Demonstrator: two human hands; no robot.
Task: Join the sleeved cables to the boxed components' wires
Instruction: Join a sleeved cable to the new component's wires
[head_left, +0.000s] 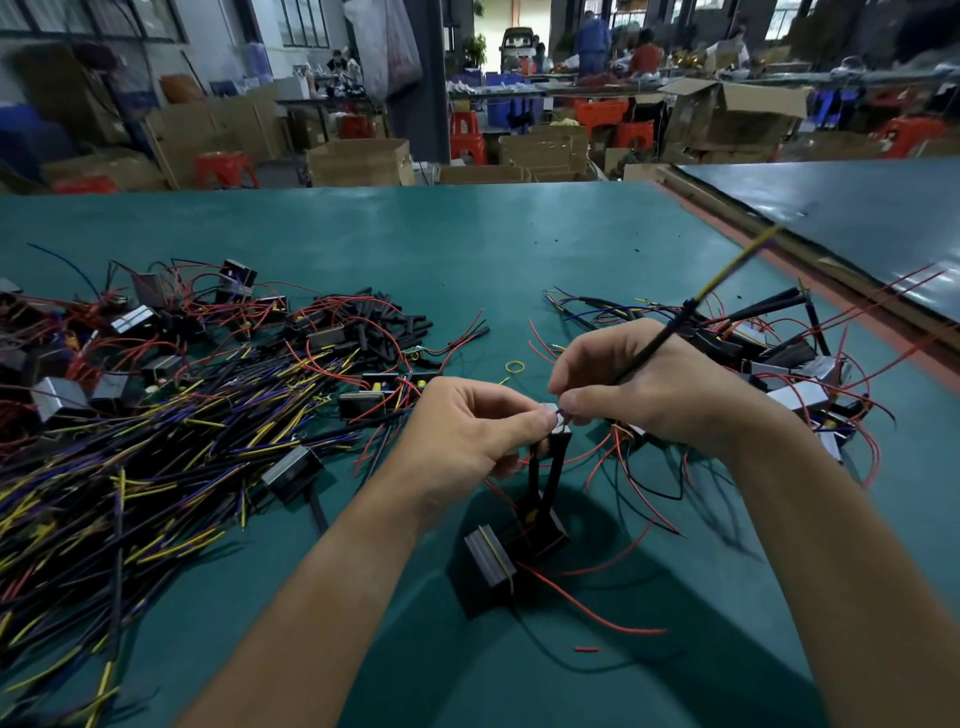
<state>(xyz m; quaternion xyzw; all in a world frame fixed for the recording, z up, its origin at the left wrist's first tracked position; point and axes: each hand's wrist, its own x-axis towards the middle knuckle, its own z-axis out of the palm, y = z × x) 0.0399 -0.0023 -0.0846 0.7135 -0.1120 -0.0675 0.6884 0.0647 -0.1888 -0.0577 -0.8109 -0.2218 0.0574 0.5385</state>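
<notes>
Thin wire end (558, 413) is pinched between thumb and forefinger of left hand (467, 436), other fingers curled in; same spot is pinched from the opposite side by right hand (660, 384), fingertips of both hands nearly touching. Black sleeved cable (654, 343) is gripped in the right hand, angled up and right, with its yellow and dark wires blurred at the far tip. Short red sleeve scrap (587, 649) is seen nearest on the green table mat (467, 244), then a loose red wire (587, 608). Grey-and-black boxed component (488, 564) lies below the hands, and a second black box (545, 530) is seen just beside it under two black sleeved leads (553, 467). Yellow rubber band (515, 367) lies beyond the hands. Heap of yellow, purple and black cables (156, 441) is spread at left, cut black tubing pieces (384, 317) behind it. Pile of wired boxes (789, 364) is seen at right. Cardboard cartons (358, 161) and red plastic stools (226, 169) are seen beyond the table
</notes>
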